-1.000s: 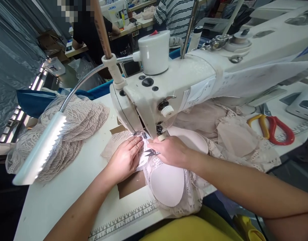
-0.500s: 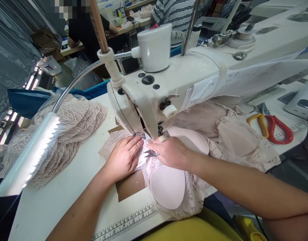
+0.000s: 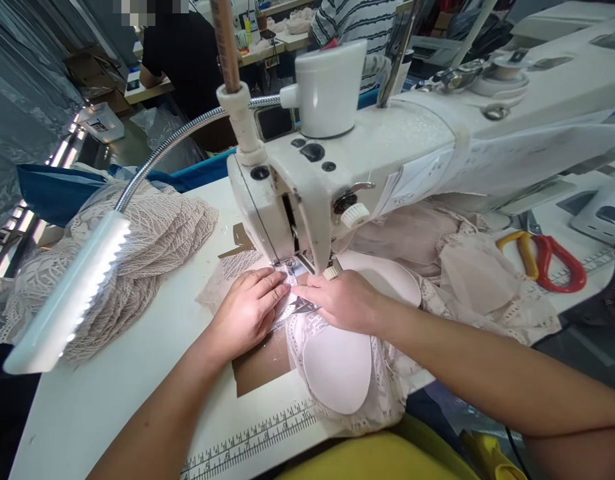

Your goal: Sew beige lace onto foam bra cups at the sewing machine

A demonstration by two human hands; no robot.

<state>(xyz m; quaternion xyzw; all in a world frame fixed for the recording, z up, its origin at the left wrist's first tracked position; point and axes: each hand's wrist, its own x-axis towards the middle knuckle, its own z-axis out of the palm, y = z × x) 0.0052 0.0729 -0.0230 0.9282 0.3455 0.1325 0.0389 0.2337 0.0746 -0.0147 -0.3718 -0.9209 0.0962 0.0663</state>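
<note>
Pale pink lace fabric (image 3: 290,303) lies under the needle area of a white sewing machine (image 3: 282,207). My left hand (image 3: 250,303) rests palm down on that lace, fingers stretched toward the presser foot. Close beside it, my right hand (image 3: 337,300) is closed around small thread snips (image 3: 304,307), whose blades point left over the lace. Its fingertips nearly meet those of my left hand. Below my right hand hangs a smooth moulded bra cup (image 3: 337,370) edged with lace; a second cup (image 3: 395,277) lies behind the wrist. My fingers hide part of the stitching spot.
Left on the table is a heap of beige lace pieces (image 3: 152,233), with a lit lamp (image 3: 72,293) on a flexible neck above it. Red-and-yellow-handled scissors (image 3: 557,263) lie at right near more sheer fabric (image 3: 467,267). Two people sit beyond the machine.
The view has shifted slightly, so the machine head appears further right. My left hand still lies on the lace; the snips in my right hand are turned a little and sit closer to it.
</note>
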